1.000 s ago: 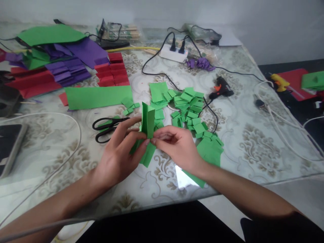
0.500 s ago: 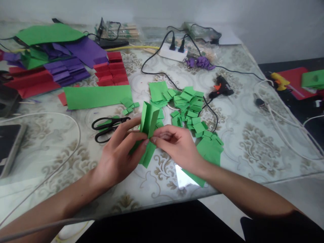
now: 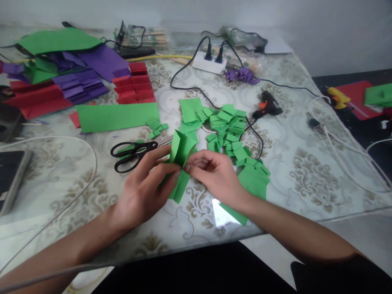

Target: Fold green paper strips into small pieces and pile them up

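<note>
Between my two hands is a folded strip of green paper (image 3: 181,149), creased lengthwise, its upper part standing up and its lower part slanting down toward me. My left hand (image 3: 150,185) grips it from the left, thumb and fingers closed at the middle crease. From the other side my right hand (image 3: 214,173) pinches the same spot between thumb and forefinger. Black-handled scissors (image 3: 131,153) lie just left of my left hand, blades partly hidden behind the fingers. Beyond my right hand spreads a pile of small folded green paper pieces (image 3: 229,126).
A glue gun (image 3: 268,105) lies at the right, its cord near the pile. Behind are a white power strip (image 3: 209,63) and crumpled purple paper (image 3: 245,76). A green paper strip (image 3: 119,117), red pleated paper (image 3: 134,85) and purple sheets (image 3: 104,61) lie left.
The upper part of the green paper has tipped lower and its fold has spread wider. Both hands stay almost in place, still gripping it.
</note>
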`<state>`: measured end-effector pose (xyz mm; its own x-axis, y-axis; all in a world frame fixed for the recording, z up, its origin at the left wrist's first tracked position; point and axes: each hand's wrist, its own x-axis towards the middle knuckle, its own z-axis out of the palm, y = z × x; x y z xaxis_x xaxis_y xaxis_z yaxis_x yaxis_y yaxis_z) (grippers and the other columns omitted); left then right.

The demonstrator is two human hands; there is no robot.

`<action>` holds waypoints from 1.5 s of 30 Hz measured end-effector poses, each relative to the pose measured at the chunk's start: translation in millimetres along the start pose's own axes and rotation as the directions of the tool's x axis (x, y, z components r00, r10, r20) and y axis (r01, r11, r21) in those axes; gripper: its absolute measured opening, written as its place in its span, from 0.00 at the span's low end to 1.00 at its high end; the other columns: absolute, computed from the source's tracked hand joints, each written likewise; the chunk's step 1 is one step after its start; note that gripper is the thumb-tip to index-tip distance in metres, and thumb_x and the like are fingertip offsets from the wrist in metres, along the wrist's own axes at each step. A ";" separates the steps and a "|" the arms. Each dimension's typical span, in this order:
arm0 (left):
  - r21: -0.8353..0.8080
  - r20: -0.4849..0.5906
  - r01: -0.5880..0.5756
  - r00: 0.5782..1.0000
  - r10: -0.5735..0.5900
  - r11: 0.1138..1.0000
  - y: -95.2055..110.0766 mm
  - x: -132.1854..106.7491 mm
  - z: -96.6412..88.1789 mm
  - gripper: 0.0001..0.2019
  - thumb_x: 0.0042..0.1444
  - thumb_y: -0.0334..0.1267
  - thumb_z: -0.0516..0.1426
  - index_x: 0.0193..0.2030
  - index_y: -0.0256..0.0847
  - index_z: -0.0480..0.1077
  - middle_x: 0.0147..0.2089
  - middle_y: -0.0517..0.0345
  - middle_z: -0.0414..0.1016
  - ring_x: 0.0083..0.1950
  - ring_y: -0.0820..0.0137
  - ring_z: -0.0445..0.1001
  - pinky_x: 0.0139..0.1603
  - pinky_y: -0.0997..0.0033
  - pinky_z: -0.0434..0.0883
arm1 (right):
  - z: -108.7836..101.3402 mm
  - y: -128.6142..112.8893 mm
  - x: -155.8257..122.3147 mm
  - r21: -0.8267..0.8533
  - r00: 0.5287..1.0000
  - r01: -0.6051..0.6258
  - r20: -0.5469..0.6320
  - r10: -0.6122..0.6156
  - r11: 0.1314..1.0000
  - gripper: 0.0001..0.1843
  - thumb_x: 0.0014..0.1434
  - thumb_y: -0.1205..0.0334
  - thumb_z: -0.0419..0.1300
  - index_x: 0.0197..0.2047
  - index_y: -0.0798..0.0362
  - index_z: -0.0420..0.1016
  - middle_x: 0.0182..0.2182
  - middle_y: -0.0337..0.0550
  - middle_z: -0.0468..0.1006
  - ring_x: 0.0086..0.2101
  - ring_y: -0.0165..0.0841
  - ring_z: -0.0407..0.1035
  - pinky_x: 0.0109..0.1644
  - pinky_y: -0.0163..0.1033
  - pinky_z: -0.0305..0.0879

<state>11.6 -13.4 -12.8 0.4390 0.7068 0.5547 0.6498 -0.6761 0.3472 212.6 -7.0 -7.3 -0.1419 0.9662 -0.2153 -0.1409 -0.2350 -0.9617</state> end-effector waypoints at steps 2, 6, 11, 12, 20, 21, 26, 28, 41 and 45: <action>0.006 0.005 -0.009 1.000 0.009 1.000 -0.7 -0.3 -0.6 0.07 0.65 0.28 0.62 0.47 0.43 0.75 0.61 0.46 0.77 0.56 0.58 0.83 0.54 0.59 0.83 | -0.1 -0.4 -0.3 0.018 1.000 -0.002 0.011 0.002 1.000 0.06 0.51 0.67 0.73 0.32 0.51 0.81 0.26 0.35 0.79 0.29 0.29 0.74 0.38 0.35 0.73; 0.018 0.005 -0.056 0.998 0.056 0.998 -3.9 -1.7 -2.2 0.11 0.63 0.26 0.63 0.49 0.44 0.75 0.65 0.45 0.75 0.58 0.57 0.82 0.56 0.59 0.83 | -0.7 -1.4 0.0 0.058 1.000 -0.012 0.018 0.011 0.998 0.06 0.52 0.67 0.72 0.30 0.51 0.79 0.26 0.34 0.78 0.30 0.28 0.73 0.39 0.35 0.73; 0.059 0.011 -0.093 0.996 0.092 0.994 -7.7 -3.0 -3.9 0.12 0.63 0.26 0.63 0.50 0.46 0.76 0.62 0.48 0.78 0.55 0.59 0.84 0.51 0.64 0.84 | -2.4 -2.0 1.6 0.089 1.000 -0.014 0.015 0.013 0.996 0.06 0.51 0.67 0.73 0.33 0.50 0.81 0.27 0.34 0.79 0.31 0.30 0.74 0.41 0.37 0.74; 0.064 0.011 -0.098 0.995 0.098 0.993 -7.8 -2.8 -4.2 0.12 0.63 0.26 0.63 0.50 0.45 0.77 0.61 0.48 0.79 0.54 0.59 0.84 0.51 0.64 0.84 | -2.4 -1.8 1.6 0.104 1.000 -0.013 0.023 0.010 0.995 0.07 0.51 0.67 0.73 0.34 0.50 0.81 0.28 0.34 0.80 0.32 0.30 0.75 0.42 0.37 0.74; 0.077 0.040 -0.147 0.989 0.145 0.986 -6.7 -2.7 -5.7 0.14 0.63 0.25 0.62 0.54 0.41 0.77 0.61 0.43 0.79 0.55 0.58 0.84 0.55 0.65 0.83 | 3.7 -2.1 -4.4 0.152 0.994 -0.010 0.110 -0.007 0.988 0.19 0.48 0.62 0.79 0.41 0.47 0.78 0.35 0.36 0.81 0.39 0.35 0.77 0.50 0.42 0.76; 0.079 0.041 -0.149 0.988 0.146 0.986 -6.6 -2.8 -5.9 0.15 0.63 0.25 0.62 0.55 0.41 0.77 0.60 0.43 0.79 0.54 0.58 0.84 0.55 0.65 0.83 | 4.3 -2.4 -5.6 0.126 0.995 0.001 0.103 -0.014 0.992 0.18 0.49 0.61 0.79 0.40 0.47 0.77 0.35 0.36 0.81 0.39 0.35 0.77 0.50 0.42 0.76; 0.050 0.082 -0.153 0.986 0.148 0.987 -7.8 -2.6 -8.1 0.15 0.65 0.25 0.60 0.56 0.43 0.76 0.62 0.43 0.78 0.53 0.58 0.85 0.52 0.64 0.84 | 4.8 -1.5 -8.8 0.017 0.996 0.077 0.048 -0.078 0.997 0.11 0.57 0.58 0.73 0.41 0.46 0.75 0.37 0.39 0.80 0.40 0.37 0.76 0.48 0.44 0.75; 0.033 0.093 -0.155 0.984 0.152 0.987 -9.1 -2.5 -9.0 0.16 0.66 0.25 0.59 0.57 0.43 0.75 0.63 0.42 0.77 0.53 0.59 0.85 0.52 0.63 0.85 | 4.4 -0.1 -8.9 -0.013 0.995 0.097 0.031 -0.096 0.995 0.09 0.59 0.57 0.71 0.40 0.45 0.75 0.35 0.39 0.79 0.38 0.37 0.75 0.45 0.44 0.75; 0.098 0.023 -0.163 0.987 0.162 0.982 -11.1 -3.1 -8.3 0.18 0.62 0.26 0.65 0.58 0.40 0.75 0.63 0.46 0.80 0.56 0.62 0.85 0.58 0.70 0.82 | 2.6 -2.2 -7.5 0.006 0.999 0.052 -0.008 -0.052 0.999 0.11 0.61 0.62 0.65 0.48 0.44 0.75 0.30 0.37 0.77 0.41 0.39 0.78 0.39 0.41 0.74; 0.115 0.032 -0.215 0.977 0.213 0.970 -10.9 -3.0 -9.9 0.14 0.62 0.26 0.65 0.54 0.39 0.76 0.64 0.45 0.80 0.53 0.64 0.86 0.55 0.71 0.82 | 1.6 -6.3 -7.6 -0.064 0.996 0.094 -0.006 -0.094 0.994 0.07 0.63 0.65 0.63 0.45 0.46 0.77 0.35 0.39 0.80 0.43 0.38 0.79 0.45 0.41 0.76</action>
<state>-3.0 -10.2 -10.8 0.5873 0.5530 0.5910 0.6071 -0.7839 0.1302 213.0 -13.0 0.7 -0.1222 0.9847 -0.1246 -0.0908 -0.1361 -0.9865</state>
